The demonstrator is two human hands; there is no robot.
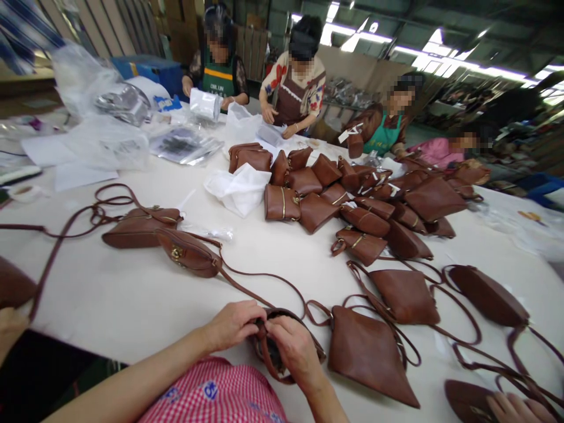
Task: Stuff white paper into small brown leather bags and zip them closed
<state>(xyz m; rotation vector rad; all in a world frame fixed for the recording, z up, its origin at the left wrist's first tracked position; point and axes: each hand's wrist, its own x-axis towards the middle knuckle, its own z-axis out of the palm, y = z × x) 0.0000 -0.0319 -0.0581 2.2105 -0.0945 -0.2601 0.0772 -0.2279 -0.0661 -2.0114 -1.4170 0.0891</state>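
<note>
Two hands [235,324] [293,348] pinching | smooth, round-mouthed brown bag [274,353] | pale flat tabletop [110,302]

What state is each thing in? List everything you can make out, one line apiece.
Left hand: fingers closed at the held bag's rim
Right hand: gripping the same rim
Held bag: open, mouth facing up
Bag with gold clasp: lying down, looks closed
Bag beside the right hand: lying flat
Piled bags: heaped together
White wrapping: crumpled
</note>
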